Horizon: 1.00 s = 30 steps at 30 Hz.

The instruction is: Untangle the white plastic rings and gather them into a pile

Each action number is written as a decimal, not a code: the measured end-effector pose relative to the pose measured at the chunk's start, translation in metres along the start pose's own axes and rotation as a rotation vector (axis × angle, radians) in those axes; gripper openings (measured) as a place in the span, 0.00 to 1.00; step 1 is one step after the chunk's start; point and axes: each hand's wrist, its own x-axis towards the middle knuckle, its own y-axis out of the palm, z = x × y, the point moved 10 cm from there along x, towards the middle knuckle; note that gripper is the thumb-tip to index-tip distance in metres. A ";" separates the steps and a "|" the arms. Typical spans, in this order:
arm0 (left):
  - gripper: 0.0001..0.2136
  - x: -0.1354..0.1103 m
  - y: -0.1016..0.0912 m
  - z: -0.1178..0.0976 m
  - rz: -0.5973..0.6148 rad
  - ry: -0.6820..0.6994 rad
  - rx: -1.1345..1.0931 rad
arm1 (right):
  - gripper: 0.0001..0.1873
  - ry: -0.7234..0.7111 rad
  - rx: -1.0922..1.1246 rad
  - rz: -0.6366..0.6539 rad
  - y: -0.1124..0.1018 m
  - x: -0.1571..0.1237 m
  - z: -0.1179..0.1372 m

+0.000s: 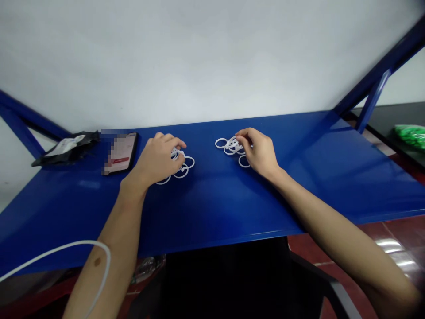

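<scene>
Several thin white rings lie in two groups on the blue table [212, 208]. My left hand [161, 155] is over the left group of white rings [181, 172], palm down, with thumb and index finger apart; part of that group is hidden beneath it. At the right group of white rings [222, 143], my right hand [260, 150] has thumb and index finger pinched together at the upper edge of one white ring [229, 142]. The other fingers of this hand are curled, and they cover some of the rings.
A phone [123, 153] lies to the left of my left hand, beside a black plastic packet [71, 148] with a white label. A white cable [66, 245] crosses my left forearm. Blue metal braces [373, 99] flank the table, and a green bag [411, 134] sits at far right.
</scene>
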 end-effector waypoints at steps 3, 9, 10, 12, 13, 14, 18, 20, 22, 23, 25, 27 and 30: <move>0.12 -0.003 0.012 0.006 0.056 -0.015 0.102 | 0.07 -0.013 -0.240 0.014 0.003 0.001 -0.005; 0.10 -0.003 0.018 0.016 0.056 -0.044 0.131 | 0.09 -0.056 -0.530 -0.026 0.002 0.000 -0.009; 0.09 -0.003 0.018 0.016 0.050 -0.046 0.114 | 0.09 -0.071 -0.540 -0.047 0.001 -0.001 -0.007; 0.09 -0.002 0.017 0.015 0.034 -0.055 0.066 | 0.09 -0.106 -0.531 -0.072 0.000 -0.002 -0.002; 0.09 -0.001 0.016 0.013 0.020 -0.059 0.043 | 0.09 -0.119 -0.519 -0.071 0.000 -0.003 0.001; 0.09 -0.001 0.013 0.011 -0.001 -0.063 0.024 | 0.09 -0.132 -0.501 -0.058 0.002 -0.003 0.005; 0.10 0.002 0.001 -0.012 -0.107 -0.054 -0.064 | 0.10 -0.198 -0.343 0.078 0.015 -0.009 0.028; 0.10 0.001 -0.002 -0.029 -0.126 -0.034 -0.152 | 0.12 -0.244 -0.215 0.168 0.025 -0.016 0.043; 0.11 0.000 -0.001 -0.049 -0.099 -0.003 -0.258 | 0.15 -0.283 -0.104 0.255 0.033 -0.023 0.056; 0.12 -0.002 0.001 -0.057 -0.079 0.009 -0.318 | 0.16 -0.296 -0.061 0.289 0.036 -0.026 0.061; 0.13 -0.005 0.006 -0.069 -0.042 0.017 -0.426 | 0.15 -0.313 0.000 0.331 0.040 -0.030 0.068; 0.14 -0.008 0.011 -0.074 -0.018 0.000 -0.505 | 0.11 -0.323 0.037 0.342 0.040 -0.033 0.073; 0.14 -0.010 0.017 -0.072 0.006 -0.044 -0.589 | 0.07 -0.320 0.091 0.329 0.038 -0.033 0.074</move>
